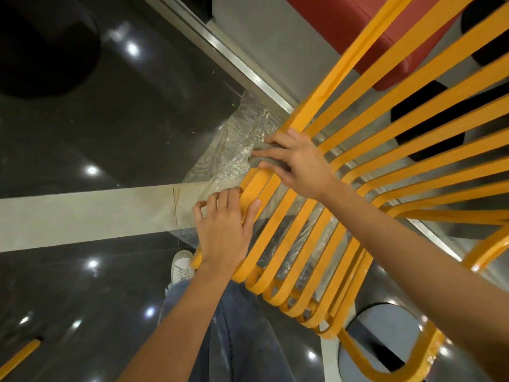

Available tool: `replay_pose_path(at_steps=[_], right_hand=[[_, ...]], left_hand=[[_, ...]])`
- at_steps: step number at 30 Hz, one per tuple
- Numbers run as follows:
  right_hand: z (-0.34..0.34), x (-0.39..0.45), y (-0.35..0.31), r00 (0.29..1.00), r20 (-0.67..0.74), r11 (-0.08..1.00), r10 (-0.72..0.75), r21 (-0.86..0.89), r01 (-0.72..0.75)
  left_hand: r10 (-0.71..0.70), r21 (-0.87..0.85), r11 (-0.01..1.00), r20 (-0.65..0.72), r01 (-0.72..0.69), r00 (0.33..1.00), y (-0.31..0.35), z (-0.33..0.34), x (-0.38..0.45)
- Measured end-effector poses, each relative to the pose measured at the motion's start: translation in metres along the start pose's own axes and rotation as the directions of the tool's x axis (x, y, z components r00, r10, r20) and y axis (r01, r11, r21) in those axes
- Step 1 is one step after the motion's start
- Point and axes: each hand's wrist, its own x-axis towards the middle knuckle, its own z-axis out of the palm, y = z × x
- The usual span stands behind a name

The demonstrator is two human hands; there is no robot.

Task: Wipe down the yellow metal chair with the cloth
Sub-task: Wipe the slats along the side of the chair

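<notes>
The yellow metal chair (pixel 366 150) fills the right half of the view, its curved slats running from the seat near my legs up into the back. My right hand (pixel 300 164) lies on the slats at the chair's left edge, fingers pressed on a grey cloth (pixel 260 161) that shows only partly under them. My left hand (pixel 224 230) grips the outermost left slat just below, thumb on top and fingers curled around its edge.
Crinkled clear plastic sheet (pixel 237 150) lies on the floor under the chair. A dark glossy floor (pixel 104 128) with a pale strip (pixel 82 213) spreads left. A red cushioned seat (pixel 369 37) stands behind; my white shoe (pixel 181 267) and jeans are below.
</notes>
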Motion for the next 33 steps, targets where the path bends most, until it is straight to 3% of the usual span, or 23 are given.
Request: replay_pose_path(at_steps=[2,4,7,10,14,17,19,23,26,27,29,31,33], right_hand=[[-0.01,0.021,0.013,0.992,0.003,0.981,0.123,-0.153,-0.121],[-0.01,0.039,0.016,0.971,0.061,0.959,0.23,-0.182,-0.216],[0.012,0.033,-0.02,0.968,0.224,0.992,0.112,-0.08,-0.096],[0.008,0.022,-0.031,0.919,0.394,0.997,-0.023,-0.056,0.049],[-0.014,0.062,0.006,0.912,0.326,0.95,0.248,-0.265,-0.164],[-0.002,0.072,-0.014,0.843,0.489,0.951,0.225,-0.3,-0.08],[0.001,0.073,-0.027,0.747,0.632,0.967,0.206,-0.251,-0.054],[-0.023,0.104,-0.005,0.634,0.655,0.876,0.411,-0.476,-0.075],[-0.015,0.103,-0.031,0.568,0.733,0.894,0.374,-0.447,-0.012],[-0.006,0.094,-0.045,0.581,0.748,0.926,0.321,-0.377,-0.026],[0.006,0.069,-0.063,0.697,0.682,0.962,0.221,-0.27,-0.041],[0.014,0.041,-0.059,0.865,0.472,0.975,0.17,-0.21,-0.077],[0.016,0.016,-0.045,0.966,0.222,0.987,0.135,-0.115,-0.112]], left_hand=[[-0.011,0.043,0.999,0.009,0.01,1.0,-0.001,0.004,-0.006],[-0.017,0.067,0.998,-0.001,0.017,1.0,-0.003,0.008,-0.007],[-0.038,0.08,0.996,-0.019,0.039,0.999,-0.002,0.01,-0.007],[-0.052,0.09,0.994,-0.052,0.057,0.997,-0.001,0.01,-0.008],[-0.046,0.094,0.994,-0.081,0.054,0.996,-0.003,0.012,-0.007],[-0.047,0.103,0.993,-0.094,0.057,0.994,-0.002,0.011,-0.009],[-0.056,0.108,0.992,-0.097,0.066,0.994,0.0,0.011,-0.01],[-0.077,0.107,0.99,-0.104,0.088,0.992,0.001,0.011,-0.008],[-0.079,0.11,0.99,-0.1,0.09,0.992,0.002,0.01,-0.008],[-0.079,0.101,0.991,-0.103,0.09,0.992,0.002,0.01,-0.007],[-0.074,0.08,0.993,-0.105,0.083,0.992,0.002,0.009,-0.007],[-0.057,0.048,0.997,-0.098,0.062,0.994,0.0,0.008,-0.007],[-0.03,0.006,1.0,-0.102,0.03,0.994,-0.003,0.008,-0.009]])
